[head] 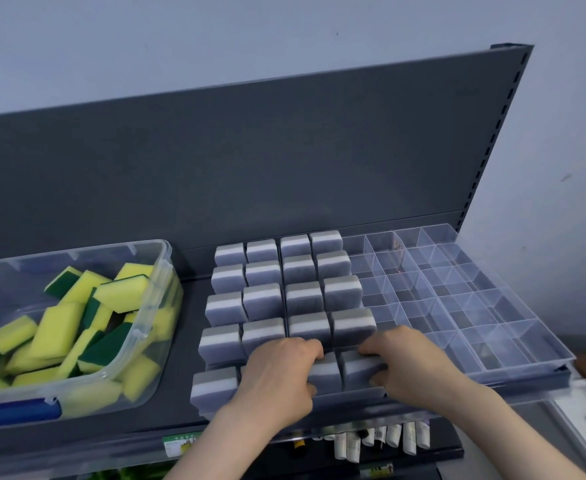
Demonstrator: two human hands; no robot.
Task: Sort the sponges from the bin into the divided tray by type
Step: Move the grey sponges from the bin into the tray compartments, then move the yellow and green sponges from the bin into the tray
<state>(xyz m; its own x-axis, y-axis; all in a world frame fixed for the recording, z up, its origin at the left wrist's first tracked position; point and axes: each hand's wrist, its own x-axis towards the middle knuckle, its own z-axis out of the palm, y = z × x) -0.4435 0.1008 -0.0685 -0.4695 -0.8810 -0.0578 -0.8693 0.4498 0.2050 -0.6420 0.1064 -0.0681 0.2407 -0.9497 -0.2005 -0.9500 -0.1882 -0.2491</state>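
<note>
Far left, the clear bin (168, 261) holds only yellow-and-green sponges (59, 327), none of them sorted yet. Just right of it, the left half of the divided tray (513, 344) is packed with grey sponges (305, 299) standing on edge, one per cell. My left hand (277, 372) curls over the third sponge (324, 374) of the near row, fingers hooked on its far edge, grasping it. Beside it, my right hand (412, 362) clasps the fourth sponge (360, 368) between fingers and thumb. I judge the step is seating these two. I'd press straight down and evenly, keeping each upright so it neither wedges on a divider nor drags its neighbour askew. The clear cells (423, 282) of the tray's right half are where I'd put the yellow type
</note>
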